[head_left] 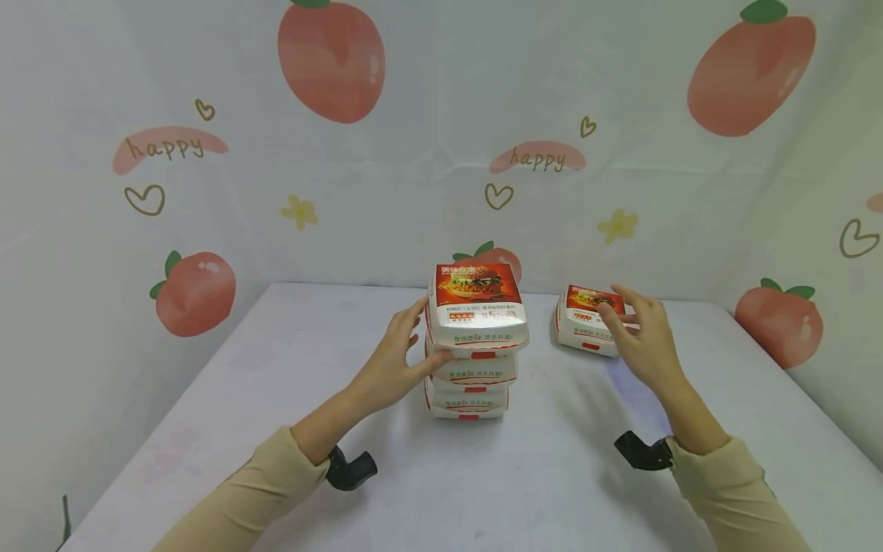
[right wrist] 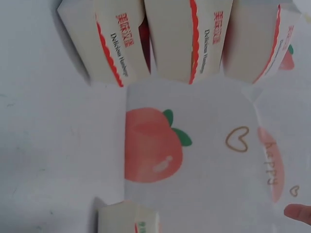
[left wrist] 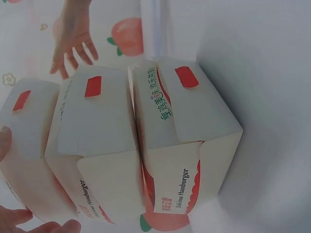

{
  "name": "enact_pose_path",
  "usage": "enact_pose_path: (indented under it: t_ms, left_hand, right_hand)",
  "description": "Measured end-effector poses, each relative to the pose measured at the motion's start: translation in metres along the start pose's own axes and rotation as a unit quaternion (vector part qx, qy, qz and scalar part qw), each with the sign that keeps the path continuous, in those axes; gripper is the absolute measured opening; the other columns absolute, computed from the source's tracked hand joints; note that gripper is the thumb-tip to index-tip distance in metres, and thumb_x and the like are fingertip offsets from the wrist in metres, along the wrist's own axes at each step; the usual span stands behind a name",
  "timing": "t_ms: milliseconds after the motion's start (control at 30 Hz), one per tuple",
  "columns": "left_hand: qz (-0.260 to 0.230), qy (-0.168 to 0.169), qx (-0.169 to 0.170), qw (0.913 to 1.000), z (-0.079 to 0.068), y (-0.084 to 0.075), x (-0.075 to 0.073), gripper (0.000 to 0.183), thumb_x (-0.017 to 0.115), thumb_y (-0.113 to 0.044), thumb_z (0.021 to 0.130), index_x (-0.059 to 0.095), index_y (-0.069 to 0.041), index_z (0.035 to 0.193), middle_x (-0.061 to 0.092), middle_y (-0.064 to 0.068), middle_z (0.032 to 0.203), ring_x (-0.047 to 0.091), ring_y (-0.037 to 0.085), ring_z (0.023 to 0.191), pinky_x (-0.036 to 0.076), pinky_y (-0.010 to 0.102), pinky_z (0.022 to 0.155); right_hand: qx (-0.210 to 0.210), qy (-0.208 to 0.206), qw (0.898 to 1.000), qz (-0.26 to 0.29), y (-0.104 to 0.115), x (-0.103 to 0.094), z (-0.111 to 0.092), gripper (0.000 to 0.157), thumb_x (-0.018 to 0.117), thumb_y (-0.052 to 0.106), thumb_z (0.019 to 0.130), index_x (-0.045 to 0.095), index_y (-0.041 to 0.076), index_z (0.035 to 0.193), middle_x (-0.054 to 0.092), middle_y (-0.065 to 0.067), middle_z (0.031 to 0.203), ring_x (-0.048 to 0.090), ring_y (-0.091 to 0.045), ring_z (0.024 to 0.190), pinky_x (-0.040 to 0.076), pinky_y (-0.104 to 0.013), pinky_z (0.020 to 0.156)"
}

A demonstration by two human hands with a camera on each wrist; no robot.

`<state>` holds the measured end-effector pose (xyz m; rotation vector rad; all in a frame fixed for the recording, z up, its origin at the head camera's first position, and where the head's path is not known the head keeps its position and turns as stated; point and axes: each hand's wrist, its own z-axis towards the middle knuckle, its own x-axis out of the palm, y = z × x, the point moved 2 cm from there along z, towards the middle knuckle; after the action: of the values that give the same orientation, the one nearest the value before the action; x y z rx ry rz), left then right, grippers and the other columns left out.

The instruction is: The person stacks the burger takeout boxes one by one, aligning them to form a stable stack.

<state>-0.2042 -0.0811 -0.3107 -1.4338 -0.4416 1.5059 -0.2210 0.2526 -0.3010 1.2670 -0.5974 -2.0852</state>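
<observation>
Three white hamburger boxes (head_left: 472, 376) stand stacked at the middle of the table, the top box (head_left: 477, 307) showing a red burger picture on its lid. My left hand (head_left: 393, 360) is at the top box's left side, its thumb by the lower front edge and its fingers along the side. A separate hamburger box (head_left: 579, 330) sits to the right, near the table's back edge. Over this box's right part is my right hand (head_left: 645, 337), fingers spread and partly covering it; the left wrist view also shows those spread fingers (left wrist: 82, 51).
The white table (head_left: 331, 337) meets a pale backdrop (head_left: 414, 207) printed with peaches, hearts and the word happy. Black straps (head_left: 348, 469) with camera mounts are on both wrists. A gap of table separates the stack from the single box.
</observation>
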Motion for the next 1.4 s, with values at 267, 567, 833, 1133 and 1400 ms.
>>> enact_pose_path:
  t_ms: [267,567,833,1133,1400]
  left_hand:
    - [0.002,0.001,-0.003,1.0000,-0.001,-0.001,0.000,0.086,0.066,-0.028,0.087,0.010,-0.013,0.150,0.021,0.012,0.150,0.022,0.035,0.141,0.034,0.047,0.113]
    - [0.002,0.002,-0.002,1.0000,-0.001,-0.002,0.000,0.085,0.065,-0.029,0.087,0.010,-0.014,0.150,0.020,0.012,0.151,0.022,0.034,0.141,0.034,0.047,0.113]
    - [0.004,0.003,-0.003,1.0000,0.000,-0.002,0.000,0.085,0.065,-0.028,0.087,0.010,-0.014,0.150,0.021,0.012,0.150,0.022,0.036,0.141,0.034,0.048,0.112]
    - [0.008,0.002,0.000,1.0000,-0.001,-0.004,-0.001,0.085,0.065,-0.029,0.088,0.010,-0.013,0.150,0.021,0.012,0.150,0.022,0.036,0.141,0.034,0.047,0.112]
    - [0.008,0.003,0.001,1.0000,-0.001,-0.003,-0.001,0.085,0.065,-0.029,0.088,0.010,-0.013,0.150,0.022,0.012,0.150,0.022,0.036,0.141,0.035,0.047,0.112]
  right_hand:
    - [0.036,0.036,0.998,-0.033,-0.015,-0.001,0.004,0.060,0.043,0.039,0.097,0.035,-0.002,0.140,0.035,-0.038,0.130,0.049,-0.054,0.107,0.044,-0.063,0.088]
    - [0.087,0.075,0.991,-0.064,-0.048,0.004,0.011,0.072,0.048,0.043,0.094,0.026,-0.003,0.144,0.027,-0.041,0.135,0.041,-0.053,0.115,0.044,-0.061,0.088]
    - [0.106,0.108,0.985,-0.078,-0.075,0.012,0.018,0.077,0.057,0.039,0.091,0.022,-0.003,0.145,0.021,-0.043,0.139,0.026,-0.055,0.125,0.033,-0.069,0.097]
    - [0.079,0.138,0.985,-0.070,-0.090,0.022,0.022,0.077,0.064,0.026,0.088,0.022,-0.005,0.144,0.023,-0.039,0.142,0.029,-0.053,0.126,0.034,-0.064,0.100]
    - [0.071,0.140,0.985,-0.070,-0.094,0.027,0.022,0.072,0.066,0.017,0.086,0.026,-0.007,0.142,0.027,-0.040,0.140,0.026,-0.055,0.129,0.034,-0.064,0.102]
